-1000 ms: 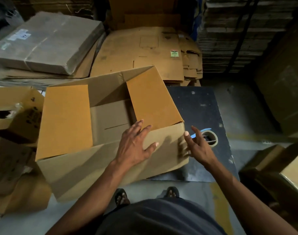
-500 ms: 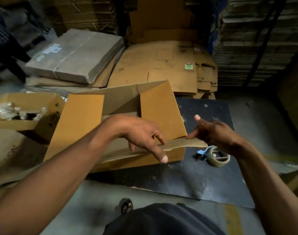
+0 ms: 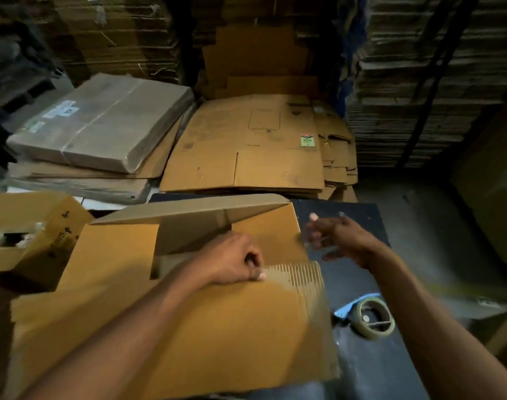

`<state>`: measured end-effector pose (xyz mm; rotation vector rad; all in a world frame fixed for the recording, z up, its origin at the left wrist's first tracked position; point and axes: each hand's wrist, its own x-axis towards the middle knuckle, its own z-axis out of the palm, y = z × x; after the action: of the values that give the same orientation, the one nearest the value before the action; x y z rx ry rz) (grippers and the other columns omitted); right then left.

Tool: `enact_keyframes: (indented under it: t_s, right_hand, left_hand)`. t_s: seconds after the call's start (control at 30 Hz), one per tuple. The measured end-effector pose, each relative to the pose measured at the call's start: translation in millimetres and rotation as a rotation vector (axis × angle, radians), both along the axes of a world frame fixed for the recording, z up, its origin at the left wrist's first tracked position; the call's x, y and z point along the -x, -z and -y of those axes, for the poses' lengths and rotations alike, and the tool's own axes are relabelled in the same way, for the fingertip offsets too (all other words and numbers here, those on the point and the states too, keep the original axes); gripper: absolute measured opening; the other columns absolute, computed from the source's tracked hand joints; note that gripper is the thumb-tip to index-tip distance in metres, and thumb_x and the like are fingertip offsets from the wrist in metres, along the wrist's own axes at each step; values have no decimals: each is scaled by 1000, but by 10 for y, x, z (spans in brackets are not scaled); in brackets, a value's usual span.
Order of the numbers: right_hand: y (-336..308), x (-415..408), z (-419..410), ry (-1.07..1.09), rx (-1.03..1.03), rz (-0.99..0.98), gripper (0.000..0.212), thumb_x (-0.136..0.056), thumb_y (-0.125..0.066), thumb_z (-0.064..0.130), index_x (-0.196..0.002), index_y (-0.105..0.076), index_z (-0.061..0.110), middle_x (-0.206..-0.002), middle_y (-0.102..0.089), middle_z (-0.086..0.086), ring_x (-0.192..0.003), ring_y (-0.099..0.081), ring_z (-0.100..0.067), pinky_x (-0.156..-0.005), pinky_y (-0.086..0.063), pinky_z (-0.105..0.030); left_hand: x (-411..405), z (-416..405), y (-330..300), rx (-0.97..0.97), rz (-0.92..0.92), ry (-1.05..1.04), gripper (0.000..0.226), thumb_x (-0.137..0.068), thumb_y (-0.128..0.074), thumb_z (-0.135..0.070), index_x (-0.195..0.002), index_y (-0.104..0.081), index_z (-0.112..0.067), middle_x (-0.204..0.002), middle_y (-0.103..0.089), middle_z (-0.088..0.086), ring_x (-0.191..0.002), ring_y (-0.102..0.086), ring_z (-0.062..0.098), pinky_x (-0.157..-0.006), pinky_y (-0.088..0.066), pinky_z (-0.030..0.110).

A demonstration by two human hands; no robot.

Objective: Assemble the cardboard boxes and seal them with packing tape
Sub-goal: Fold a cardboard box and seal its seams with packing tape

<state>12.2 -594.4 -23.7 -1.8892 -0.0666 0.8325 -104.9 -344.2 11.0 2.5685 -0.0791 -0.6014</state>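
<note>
Left hand (image 3: 235, 262) pinches the near flap (image 3: 189, 321) of the box (image 3: 111, 255) at its edge; right hand (image 3: 337, 239) hovers loose-fingered, blurred, gripping nothing. Fold short flaps flat first, then fetch the tape roll (image 3: 375, 317).

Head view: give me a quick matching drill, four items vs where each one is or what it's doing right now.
Items:
1. left hand
2. right hand
3. tape roll
4. wrapped bundle

States:
A. lies on the dark board, untouched
B. sits on flat cardboard, far left
C. presses down a box flap
D. blurred, in the air right of the box

Pairs: 1-C, 2-D, 3-A, 4-B
</note>
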Motion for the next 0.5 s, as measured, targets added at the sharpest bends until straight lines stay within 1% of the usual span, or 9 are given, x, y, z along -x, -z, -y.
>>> enact_keyframes:
  t_s: [0.07, 0.1, 0.17, 0.23, 0.27, 0.33, 0.37, 0.47, 0.5]
  right_hand:
    - [171, -401, -303, 247, -13, -8, 46, -100, -54, 58, -118, -70, 19, -104, -71, -8, -95, -65, -25, -76, -51, -42]
    - [254, -596, -443, 301, -1, -32, 48, -100, -53, 61, -118, -68, 19, -106, -70, -8, -96, -64, -25, -75, -50, -40]
    - [423, -928, -709, 318, 14, -139, 52, -97, -52, 67, -111, -65, 19, -98, -66, -8, -84, -60, -22, -68, -45, -35]
    - [555, -1181, -947, 316, 33, -204, 49, -95, -54, 68, -101, -63, 21, -84, -57, -7, -67, -51, -20, -59, -40, -29]
    - [556, -1248, -1059, 295, 54, -204, 43, -96, -56, 63, -95, -63, 21, -74, -57, -5, -60, -51, -19, -53, -41, -26]
    - [457, -1340, -1308, 280, 78, -165, 29, -96, -66, 46, -88, -62, 19, -57, -58, -2, -46, -55, -17, -43, -43, -22]
    - [400, -1392, -1419, 288, 93, -121, 22, -95, -71, 36, -88, -63, 16, -57, -60, -3, -45, -56, -17, -45, -46, -24]
    - [338, -1541, -1593, 311, 70, -55, 14, -86, -77, 11, -95, -66, 8, -82, -62, -11, -67, -62, -25, -60, -52, -34]
    - [320, -1560, -1631, 336, 38, -51, 14, -84, -75, 5, -94, -67, 7, -88, -61, -13, -71, -63, -27, -62, -54, -35]
  left_hand:
    - [-85, -82, 282, 80, -22, -47, 18, -88, -81, -34, -106, -77, -30, -98, -74, -17, -90, -66, -4, -83, -57, 21]
    - [-122, -119, 408, 112, -11, -74, 19, -87, -82, -34, -105, -78, -29, -96, -74, -18, -88, -66, -5, -80, -55, 18]
    - [-194, -187, 643, 168, 7, -118, 21, -84, -85, -36, -102, -81, -28, -89, -74, -20, -82, -65, -8, -75, -50, 14]
    - [-264, -247, 812, 226, 9, -139, 21, -83, -86, -37, -101, -82, -27, -87, -74, -19, -81, -64, -8, -77, -51, 18]
    - [-298, -282, 874, 260, 12, -148, 21, -83, -86, -37, -101, -82, -27, -90, -76, -18, -84, -66, -6, -81, -53, 22]
    - [-377, -345, 970, 320, 32, -170, 23, -83, -86, -37, -103, -82, -26, -100, -78, -13, -91, -68, -1, -86, -55, 25]
    - [-416, -361, 993, 334, 50, -182, 24, -83, -86, -36, -103, -82, -24, -103, -78, -11, -91, -68, 0, -85, -54, 24]
    - [-502, -361, 1022, 367, 92, -217, 23, -83, -86, -34, -103, -82, -22, -102, -78, -9, -85, -64, -6, -76, -48, 16]
    - [-506, -353, 1017, 370, 102, -225, 24, -82, -86, -35, -102, -82, -23, -101, -78, -11, -85, -63, -7, -75, -47, 16]
